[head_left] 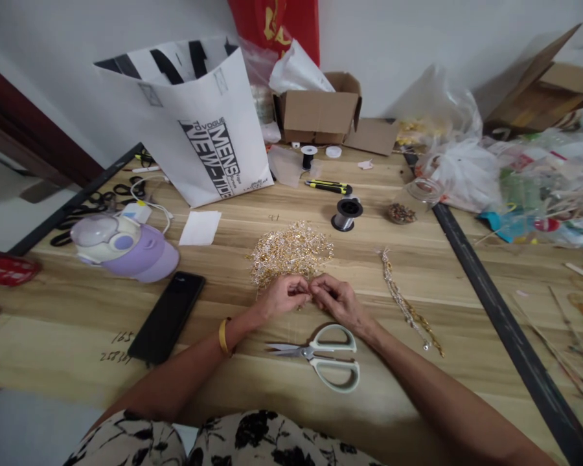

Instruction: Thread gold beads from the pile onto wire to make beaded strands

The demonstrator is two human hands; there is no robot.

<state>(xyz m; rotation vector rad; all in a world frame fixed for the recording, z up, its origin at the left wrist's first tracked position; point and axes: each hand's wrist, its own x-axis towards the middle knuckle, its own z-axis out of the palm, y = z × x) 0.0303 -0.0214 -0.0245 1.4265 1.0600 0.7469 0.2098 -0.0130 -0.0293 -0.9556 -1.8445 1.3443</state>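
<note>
A loose pile of gold and clear beads or small chain pieces [291,252] lies on the wooden table. At its near edge my left hand [284,294] is closed in a pinch. My right hand [335,298] pinches too, its fingertips meeting those of the left. Whatever sits between the fingers is too small to make out. Scissors [315,356] with pale green handles lie partly open just below my hands. To the right rest a few finished-looking strands [403,301] in silver and gold.
A spool of wire [346,215], a yellow-black utility knife [328,187] and a small dish of dark beads [401,213] stand beyond the pile. On the left are a black phone [168,317], a purple bottle [131,249] and a white bag [208,123]. Plastic bags [461,171] crowd the right.
</note>
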